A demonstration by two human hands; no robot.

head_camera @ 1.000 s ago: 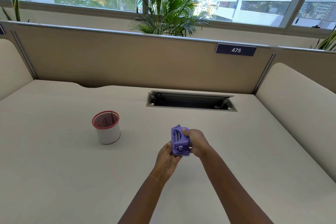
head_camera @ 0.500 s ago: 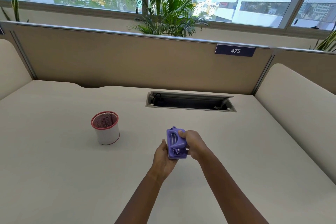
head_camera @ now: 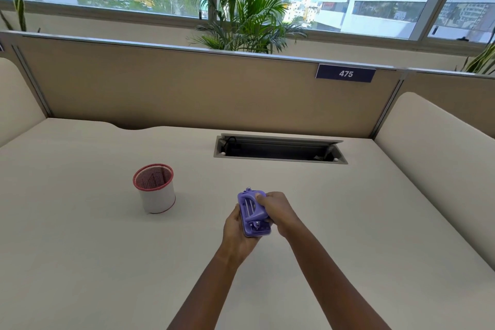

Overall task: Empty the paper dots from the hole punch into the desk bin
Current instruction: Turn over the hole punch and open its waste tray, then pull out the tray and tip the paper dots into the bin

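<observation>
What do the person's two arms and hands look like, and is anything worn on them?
Both forearms are bare up to the bottom edge of the picture: no sleeves show. The left hand and the right hand wear no gloves. I see no watch, bracelet or ring, though some fingers are hidden.

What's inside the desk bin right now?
The desk bin shows only its dark red mesh inner wall; no paper dots visible. Its bottom is hidden by the near rim, so contents there can't be confirmed.
</observation>
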